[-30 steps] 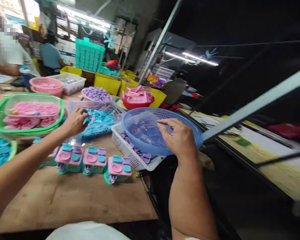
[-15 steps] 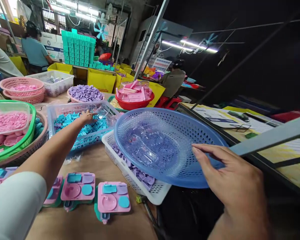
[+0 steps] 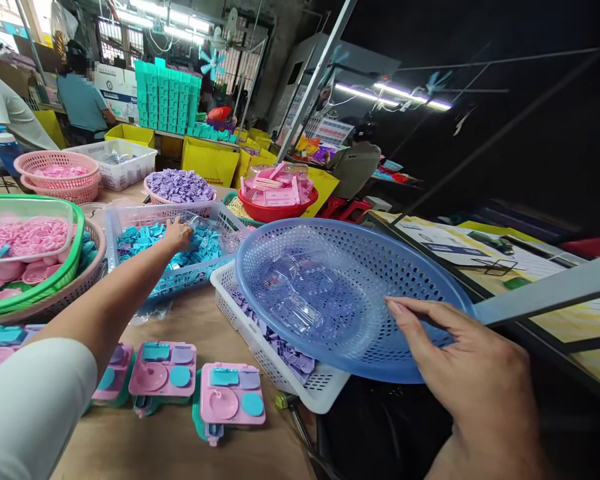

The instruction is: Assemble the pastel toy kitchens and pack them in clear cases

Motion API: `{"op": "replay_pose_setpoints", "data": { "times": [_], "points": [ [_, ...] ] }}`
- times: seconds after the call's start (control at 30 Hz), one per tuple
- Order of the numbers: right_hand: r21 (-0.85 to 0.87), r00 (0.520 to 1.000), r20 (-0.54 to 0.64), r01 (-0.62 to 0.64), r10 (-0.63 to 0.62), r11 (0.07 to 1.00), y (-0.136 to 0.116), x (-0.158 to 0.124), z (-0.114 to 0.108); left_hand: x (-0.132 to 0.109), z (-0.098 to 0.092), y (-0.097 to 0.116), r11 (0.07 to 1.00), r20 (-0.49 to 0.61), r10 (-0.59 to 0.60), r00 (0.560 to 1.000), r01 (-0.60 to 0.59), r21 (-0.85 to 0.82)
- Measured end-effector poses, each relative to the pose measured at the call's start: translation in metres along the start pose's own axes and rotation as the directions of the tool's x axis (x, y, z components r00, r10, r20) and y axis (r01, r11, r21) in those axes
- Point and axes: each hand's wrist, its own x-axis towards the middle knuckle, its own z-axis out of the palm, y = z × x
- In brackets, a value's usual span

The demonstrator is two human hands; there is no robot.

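Note:
My left hand (image 3: 179,235) reaches over a clear-blue basket (image 3: 180,285) of loose turquoise plastic pieces (image 3: 205,245). Its bent fingers look apart and point down among the pieces; the fingertips are partly hidden. Clear plastic lies beside that hand. My right hand (image 3: 473,373) is in front of a blue perforated basket (image 3: 420,267), thumb and forefinger pinched together; anything between them is too small to make out. Clear plastic parts (image 3: 300,293) lie inside this tilted basket. Under it sits a white basket (image 3: 325,397) with purple pieces (image 3: 295,360).
Pink toy trays with turquoise and purple parts (image 3: 233,393) stand in a row at the front. Pink pieces fill a green-rimmed basket (image 3: 77,260) at left. Purple pieces (image 3: 180,185) and a red bowl (image 3: 280,212) are behind. A metal bar (image 3: 545,290) crosses at right. Co-workers sit farther back.
The view has shifted slightly, so everything sits a little farther right. My left hand's fingers look more bent down into the turquoise pieces. My right hand keeps its pinch.

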Motion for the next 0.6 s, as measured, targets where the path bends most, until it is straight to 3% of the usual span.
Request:
{"op": "replay_pose_setpoints", "data": {
  "times": [0.2,0.37,0.5,0.6],
  "points": [
    [0.017,0.998,0.022,-0.055,0.055,0.998,0.005,-0.005,0.004,0.002,-0.003,0.004,0.993,-0.124,-0.072,0.99,0.06,-0.098],
    [0.033,0.995,-0.039,-0.089,0.09,0.995,0.0,-0.007,-0.001,-0.012,-0.035,0.008,0.963,-0.219,-0.188,0.957,0.136,-0.231],
    [0.024,0.979,-0.193,-0.062,0.065,0.998,-0.022,-0.006,-0.017,-0.075,-0.08,0.009,0.934,-0.319,-0.177,0.931,0.056,-0.353],
    [0.075,0.98,-0.201,0.004,0.011,0.997,-0.045,0.002,-0.034,-0.138,-0.12,0.012,0.855,-0.418,-0.077,0.905,-0.156,-0.495]
  ]
}}
